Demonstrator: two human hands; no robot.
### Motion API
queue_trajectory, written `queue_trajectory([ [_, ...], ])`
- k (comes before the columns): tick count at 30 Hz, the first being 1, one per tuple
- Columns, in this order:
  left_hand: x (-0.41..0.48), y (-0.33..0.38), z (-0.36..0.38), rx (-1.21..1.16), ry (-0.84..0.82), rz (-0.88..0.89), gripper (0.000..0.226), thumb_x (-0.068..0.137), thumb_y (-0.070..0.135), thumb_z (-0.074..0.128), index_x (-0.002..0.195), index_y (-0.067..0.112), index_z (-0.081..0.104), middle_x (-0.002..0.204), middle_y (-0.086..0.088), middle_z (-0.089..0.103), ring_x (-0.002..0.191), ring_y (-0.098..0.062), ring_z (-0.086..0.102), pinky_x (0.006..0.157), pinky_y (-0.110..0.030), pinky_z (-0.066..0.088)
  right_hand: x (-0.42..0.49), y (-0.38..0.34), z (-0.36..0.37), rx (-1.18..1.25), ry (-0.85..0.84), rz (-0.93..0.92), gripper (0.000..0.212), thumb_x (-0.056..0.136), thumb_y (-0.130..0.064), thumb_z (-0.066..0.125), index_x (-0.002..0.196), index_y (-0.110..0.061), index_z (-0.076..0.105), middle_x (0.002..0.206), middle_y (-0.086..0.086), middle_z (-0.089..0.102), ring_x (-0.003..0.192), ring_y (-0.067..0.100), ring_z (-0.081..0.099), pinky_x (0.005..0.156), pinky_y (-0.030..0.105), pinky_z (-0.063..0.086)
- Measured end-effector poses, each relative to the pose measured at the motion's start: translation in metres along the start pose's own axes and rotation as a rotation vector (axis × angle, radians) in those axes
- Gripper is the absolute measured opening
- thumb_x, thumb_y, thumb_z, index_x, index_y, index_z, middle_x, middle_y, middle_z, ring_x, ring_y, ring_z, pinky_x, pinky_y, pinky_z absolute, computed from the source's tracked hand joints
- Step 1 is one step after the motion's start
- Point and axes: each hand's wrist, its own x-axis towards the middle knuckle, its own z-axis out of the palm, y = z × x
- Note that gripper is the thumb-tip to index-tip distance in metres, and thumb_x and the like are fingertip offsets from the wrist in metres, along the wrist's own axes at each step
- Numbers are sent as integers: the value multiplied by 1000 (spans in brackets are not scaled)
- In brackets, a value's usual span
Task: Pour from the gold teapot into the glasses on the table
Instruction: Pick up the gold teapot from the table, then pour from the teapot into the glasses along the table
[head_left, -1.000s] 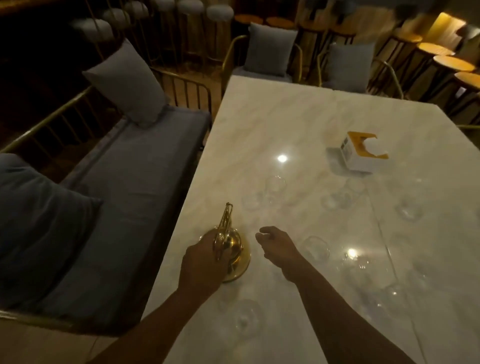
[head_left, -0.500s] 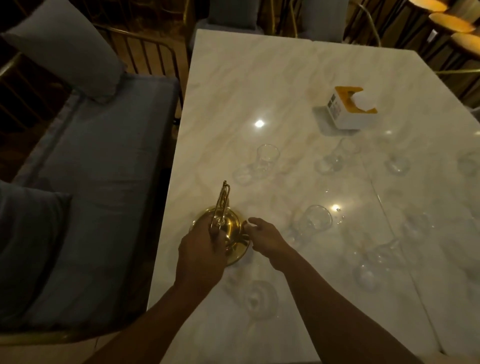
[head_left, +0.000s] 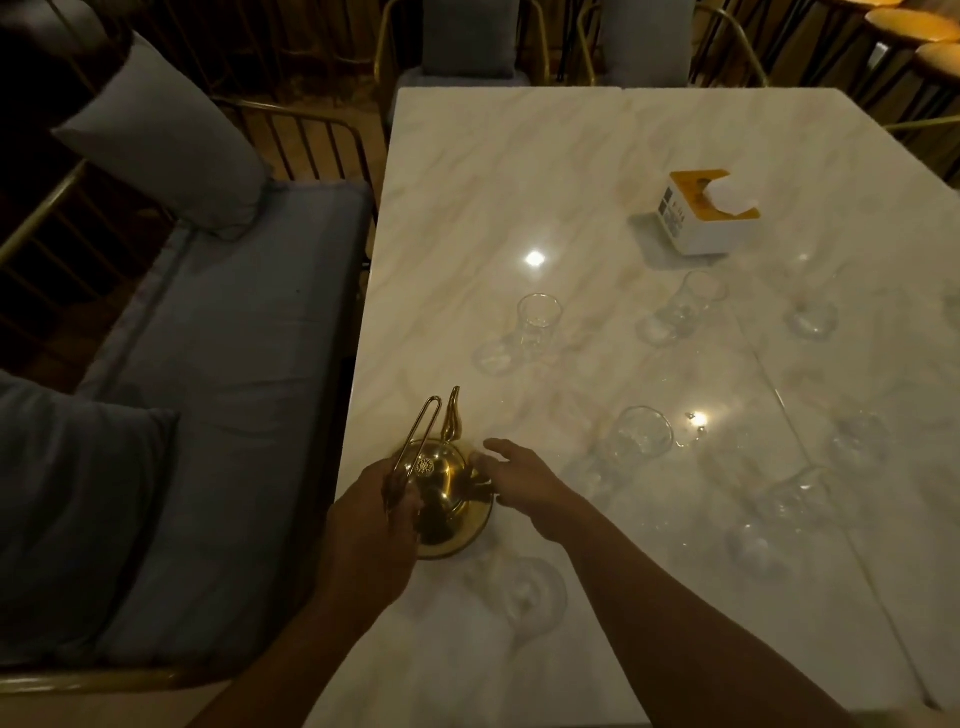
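Gold teapot (head_left: 452, 499) stands upright at the near left edge of the marble table (head_left: 519, 171), its spout (head_left: 453, 415) aimed away from the person and its tall wire handle (head_left: 423, 426) rising above the lid. The left hand (head_left: 371, 525) is curled round the lower end of that handle. The right hand (head_left: 519, 475) lies with loose, nearly straight fingers against the pot's right flank and grips nothing.

The step appears to be the lift before a first pour. It would go best with the left hand carrying the weight by the handle and the right only steadying the body or lid, since the pot sits close to the table's edge.

The nearest glass (head_left: 641, 436) stands just right of the right hand and looks the likely first target. A second glass (head_left: 537, 319) stands farther out, beyond the spout, and a third glass (head_left: 535, 592) sits close to the person, in front of the pot. More clear glasses are scattered to the right. Whether any holds liquid cannot be told in the dim light.

A slow tilt with the spout low over the rim should limit splashing. The glasses look light and easily knocked. A tissue box (head_left: 711, 218) stands well apart at the far side, and a grey cushioned bench (head_left: 234, 364) runs along the table's left.
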Motion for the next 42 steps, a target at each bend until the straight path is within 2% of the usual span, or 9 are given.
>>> queue_trajectory([
  [3,-14,-3,-11,9,-4,-1,19,89,16,58,108,17,59,93,8,63,86,-8,61,65,-13,46,-10,-2,9,23,-33,3,55,104,-31,60,155,-16,43,92,-9,64,72,3,64,58,12,45],
  [6,-25,-5,-28,12,-1,37,13,90,14,57,100,23,58,87,16,61,82,-3,61,60,-10,44,-19,-3,18,17,-44,3,56,103,-30,61,154,-15,45,91,-10,66,65,1,68,65,16,47],
  [9,-34,-3,-47,29,-7,60,16,90,13,55,101,24,56,86,20,58,79,2,58,55,-6,43,-29,-5,28,-12,-42,-3,53,103,-30,61,152,-12,47,104,-4,67,63,-1,69,68,14,48],
  [11,-38,-2,-61,27,-16,77,17,90,13,55,105,22,57,86,18,58,79,0,57,54,-7,43,-38,-6,40,-5,-40,-17,54,102,-34,61,150,-15,49,128,3,66,88,8,72,76,17,51],
  [13,-43,0,-78,48,-22,108,21,90,12,55,110,18,57,88,12,57,75,0,53,55,-7,41,-47,-4,53,18,-49,-35,54,100,-39,63,149,-20,50,144,9,59,115,21,66,96,32,53],
  [15,-46,1,-96,62,-30,178,22,89,11,56,110,18,57,88,10,57,73,2,51,59,-2,39,-59,-2,68,89,-44,-48,56,98,-40,65,150,-26,47,141,8,61,113,20,65,104,42,54],
  [24,-50,-31,-170,149,-206,339,30,84,9,63,113,12,59,94,-1,69,87,-15,64,71,-18,42,-110,28,140,329,31,-208,81,86,-32,83,152,-42,38,144,10,51,121,28,63,92,41,63],
  [30,-61,-45,-180,167,-297,467,26,86,13,61,111,20,60,96,6,62,84,-7,57,70,-11,36,-144,53,187,424,163,-261,61,88,-27,81,93,-82,54,113,-19,54,108,14,62,82,31,63],
  [42,-84,-65,-163,49,-437,589,25,86,11,61,106,26,61,92,15,64,87,2,60,71,-5,44,-188,101,214,506,343,-233,58,85,-32,80,123,-56,43,116,-17,47,92,5,59,73,24,62],
])
